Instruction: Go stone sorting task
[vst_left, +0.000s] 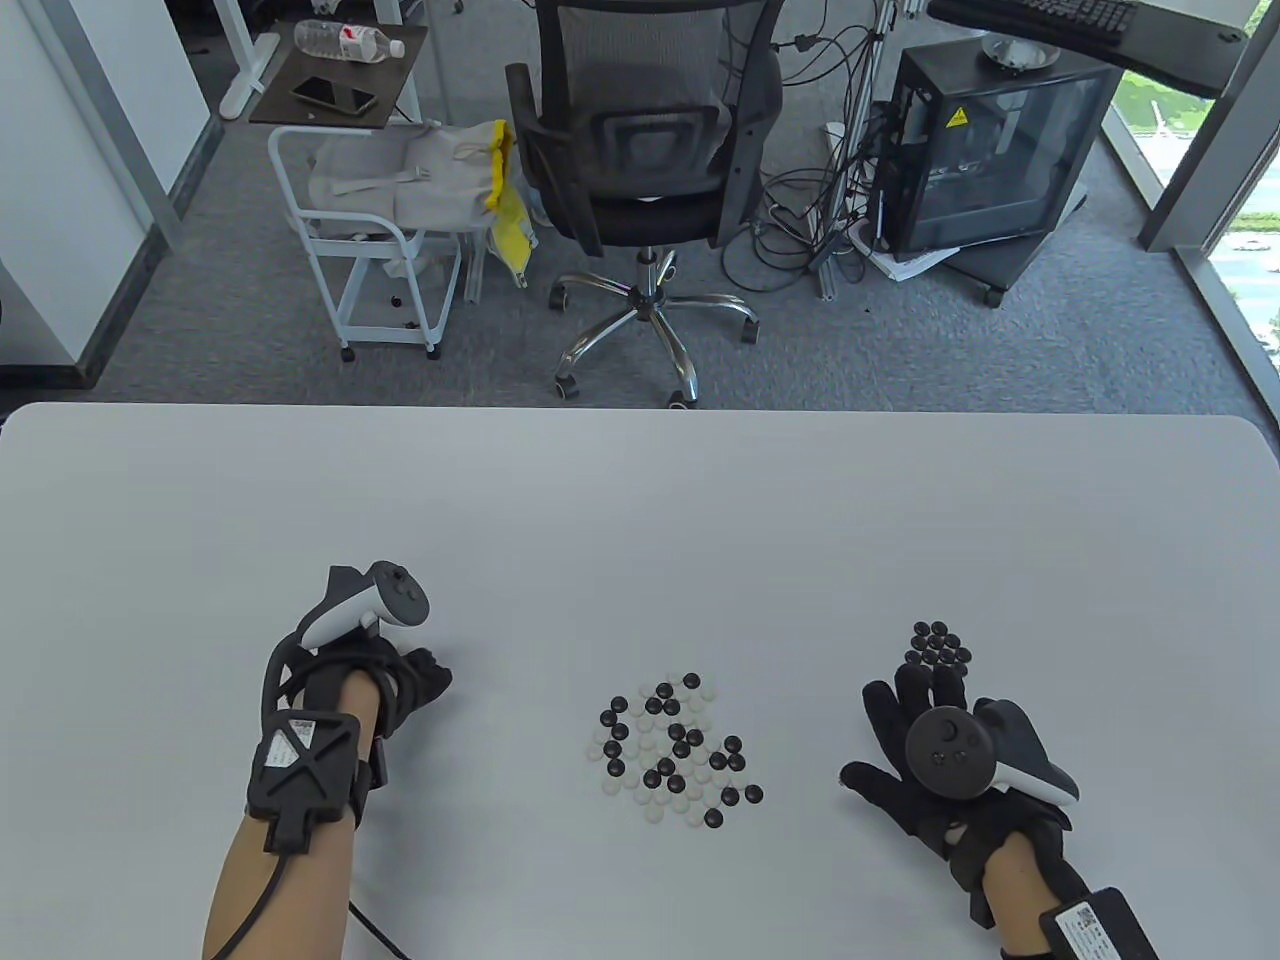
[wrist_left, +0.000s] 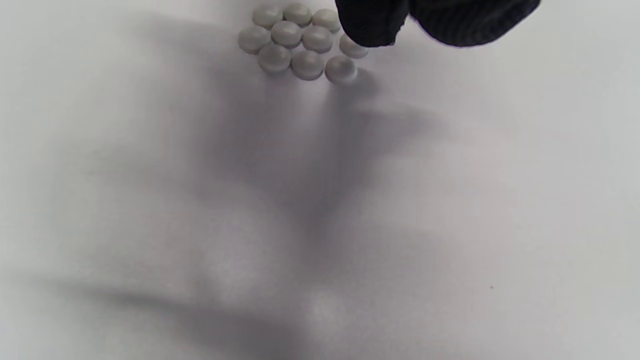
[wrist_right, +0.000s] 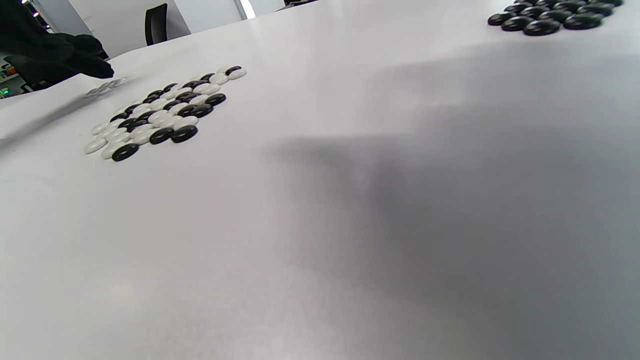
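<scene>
A mixed pile of black and white Go stones (vst_left: 675, 745) lies at the table's front middle; it also shows in the right wrist view (wrist_right: 160, 112). A tight group of black stones (vst_left: 938, 645) lies to the right, and shows in the right wrist view (wrist_right: 550, 15). A group of white stones (wrist_left: 300, 42) lies under my left hand's fingertips (wrist_left: 370, 25). My left hand (vst_left: 435, 680) hovers over that group, fingers curled; no stone shows between them. My right hand (vst_left: 870, 735) lies with fingers spread just below the black group, holding nothing.
The white table (vst_left: 640, 520) stretches far back behind the stones. An office chair (vst_left: 640, 150), a white cart (vst_left: 370, 250) and a computer case (vst_left: 990, 150) stand on the floor beyond its far edge. A cable (vst_left: 260, 890) hangs from my left wrist.
</scene>
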